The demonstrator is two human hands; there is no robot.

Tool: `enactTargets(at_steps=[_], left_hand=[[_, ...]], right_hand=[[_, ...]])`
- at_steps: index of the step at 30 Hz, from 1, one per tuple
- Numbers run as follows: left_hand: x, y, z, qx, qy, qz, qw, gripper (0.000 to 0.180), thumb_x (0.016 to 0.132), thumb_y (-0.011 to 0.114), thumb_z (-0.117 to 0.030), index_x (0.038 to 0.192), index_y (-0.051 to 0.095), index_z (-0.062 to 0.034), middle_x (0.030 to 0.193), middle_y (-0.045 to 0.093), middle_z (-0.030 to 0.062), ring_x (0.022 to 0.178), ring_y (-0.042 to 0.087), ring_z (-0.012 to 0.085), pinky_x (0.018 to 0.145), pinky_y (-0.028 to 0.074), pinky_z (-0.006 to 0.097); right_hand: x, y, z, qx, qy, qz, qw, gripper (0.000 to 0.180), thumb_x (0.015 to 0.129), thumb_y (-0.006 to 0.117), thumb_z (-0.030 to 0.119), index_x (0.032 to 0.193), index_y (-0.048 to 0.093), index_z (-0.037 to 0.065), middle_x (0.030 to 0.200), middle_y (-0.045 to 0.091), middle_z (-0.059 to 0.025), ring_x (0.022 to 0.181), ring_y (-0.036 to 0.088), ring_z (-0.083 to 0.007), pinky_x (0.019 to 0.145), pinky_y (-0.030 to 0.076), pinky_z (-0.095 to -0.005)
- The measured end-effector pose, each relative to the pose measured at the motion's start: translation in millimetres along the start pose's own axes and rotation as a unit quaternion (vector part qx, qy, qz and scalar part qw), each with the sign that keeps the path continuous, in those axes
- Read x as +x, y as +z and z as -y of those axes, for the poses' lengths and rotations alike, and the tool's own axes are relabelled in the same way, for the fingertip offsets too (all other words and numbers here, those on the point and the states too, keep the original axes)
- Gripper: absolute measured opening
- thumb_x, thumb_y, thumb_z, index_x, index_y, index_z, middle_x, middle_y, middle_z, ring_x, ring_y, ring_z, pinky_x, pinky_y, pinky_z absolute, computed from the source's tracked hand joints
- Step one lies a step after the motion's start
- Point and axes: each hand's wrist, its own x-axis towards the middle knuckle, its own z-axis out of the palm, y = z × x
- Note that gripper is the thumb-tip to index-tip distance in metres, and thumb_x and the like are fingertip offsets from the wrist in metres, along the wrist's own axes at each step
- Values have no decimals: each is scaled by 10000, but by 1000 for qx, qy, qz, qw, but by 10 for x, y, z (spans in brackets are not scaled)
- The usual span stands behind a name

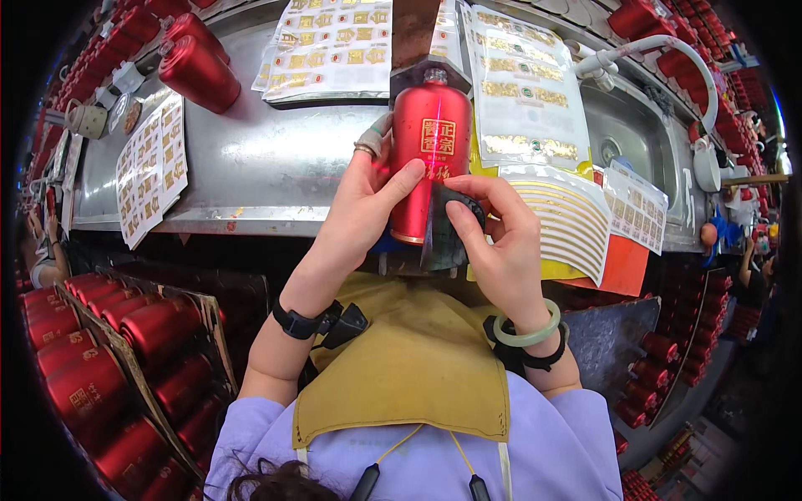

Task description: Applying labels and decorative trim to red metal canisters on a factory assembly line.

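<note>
A red bottle with gold print on its front lies before me, its neck pointing away. My left hand is closed round its left side, the thumb over the front; grey covers wrap some fingertips. Against the bottle's lower right, my right hand pinches a dark, rounded, flat piece between thumb and fingers. Its exact kind I cannot make out. A dark upright plate stands just under that hand and hides part of the bottle's base.
Gold sticker sheets lie beyond the bottle on the left, with more sheets and a curved strip sheet on the right. Two more red bottles lie at the far left. A sink with a white tap is at right; crated bottles stand below left.
</note>
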Motion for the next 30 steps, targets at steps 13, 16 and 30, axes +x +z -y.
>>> enactTargets(at_steps=[13,16,30], left_hand=[[-12,24,-14,-1,3,-4,1000,681,1037,626,-132,1603,266,-19,1511,494,146,1353,512,179,1135,414,351],[-14,31,-30,1,1,-2,1000,682,1038,623,-132,1606,262,-21,1515,490,147,1354,510,180,1135,415,350],[-26,89,50,17,35,-7,999,825,945,749,-111,1580,239,20,1485,486,176,1334,530,216,1096,477,367]], right_hand=[[33,-7,97,-24,2,4,1000,191,890,723,15,1079,726,45,935,677,-76,809,672,-178,639,469,-289],[33,10,64,-13,-10,-4,1000,195,887,721,10,1079,726,42,943,680,-83,824,681,-188,639,473,-293],[765,-28,-134,116,99,19,988,338,903,823,247,1024,609,15,859,587,21,762,507,-38,671,438,-203]])
